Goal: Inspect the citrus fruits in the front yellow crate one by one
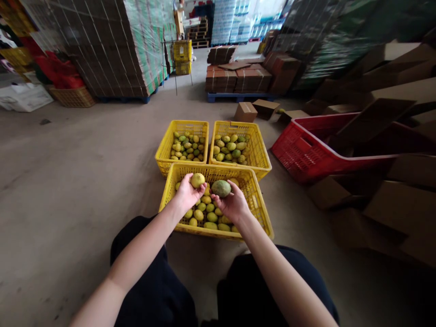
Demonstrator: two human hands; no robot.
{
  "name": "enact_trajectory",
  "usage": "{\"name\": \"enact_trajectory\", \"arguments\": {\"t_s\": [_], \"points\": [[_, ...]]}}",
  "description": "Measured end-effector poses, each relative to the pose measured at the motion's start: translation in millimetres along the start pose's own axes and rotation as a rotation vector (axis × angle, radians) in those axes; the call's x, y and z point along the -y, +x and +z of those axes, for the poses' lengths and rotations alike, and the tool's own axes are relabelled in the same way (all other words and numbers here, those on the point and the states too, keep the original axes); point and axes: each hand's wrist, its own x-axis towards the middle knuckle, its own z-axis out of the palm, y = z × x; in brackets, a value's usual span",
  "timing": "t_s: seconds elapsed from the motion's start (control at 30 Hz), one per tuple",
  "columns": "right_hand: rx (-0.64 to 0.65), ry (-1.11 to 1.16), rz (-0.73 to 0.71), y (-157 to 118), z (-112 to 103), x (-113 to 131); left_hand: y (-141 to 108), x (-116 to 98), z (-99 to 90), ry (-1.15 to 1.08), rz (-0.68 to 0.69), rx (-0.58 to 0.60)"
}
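Observation:
My left hand is closed around a yellow mango, its rounded end facing up. A larger, dull green mango with mottled skin rests in the fingers of my right hand. Both hands are above the nearest yellow crate, the two fruits side by side with a small gap. Several yellow and green mangoes lie loose in that crate; my hands and wrists hide part of them.
Behind stand two more yellow crates, left and right, both holding similar fruit. A red crate with cardboard boxes around it is at the right. Flattened cartons lie on a blue pallet; wrapped stacks stand farther back.

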Motion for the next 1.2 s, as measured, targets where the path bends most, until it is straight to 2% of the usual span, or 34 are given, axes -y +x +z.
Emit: {"name": "enact_trajectory", "arguments": {"t_s": [0.27, 0.5, 0.8, 1.2], "points": [[-0.02, 0.009, -0.036, -2.0, 0.6, -0.3, -1.1, 1.2, 2.0, 0.043, 0.072, -0.024], [-0.028, -0.027, -0.035, -2.5, 1.2, 0.6, -2.3, -0.4, 2.4, 0.043, 0.007, 0.015], [-0.065, -0.042, -0.054, -7.8, 6.2, 1.5, -0.3, 1.2, 1.7, 0.021, 0.035, -0.006], [-0.009, 0.001, -0.051, -2.8, 0.0, 0.9, 2.5, 1.2, -0.5, 0.047, 0.037, 0.002]]}}
